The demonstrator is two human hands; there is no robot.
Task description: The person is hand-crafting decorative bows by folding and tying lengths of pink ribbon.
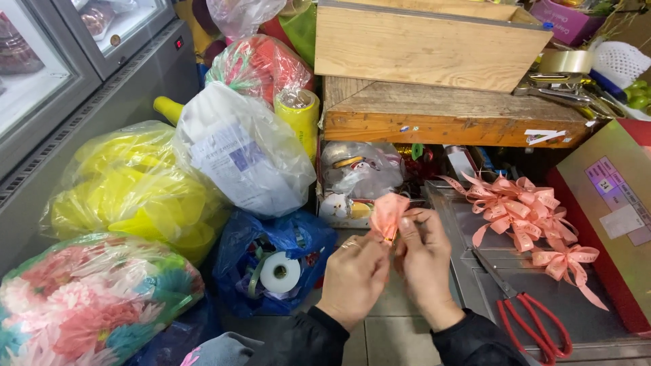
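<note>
pinching pink ribbon (388, 213) between both hands' fingertips (405, 224)

Bags (244, 149) left of hands, bows (522, 210) on metal counter (583, 305) right, scissors (532, 325) nearer.

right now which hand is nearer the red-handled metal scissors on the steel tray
The right hand. It works the pink ribbon bow just up-left of the red-handled metal scissors; the left hand sits farther left, beyond the right one.

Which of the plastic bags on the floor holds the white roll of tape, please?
The blue bag, open at the top just left of the left hand; the white roll shows inside. The yellow bag and white bag lie farther back.
</note>
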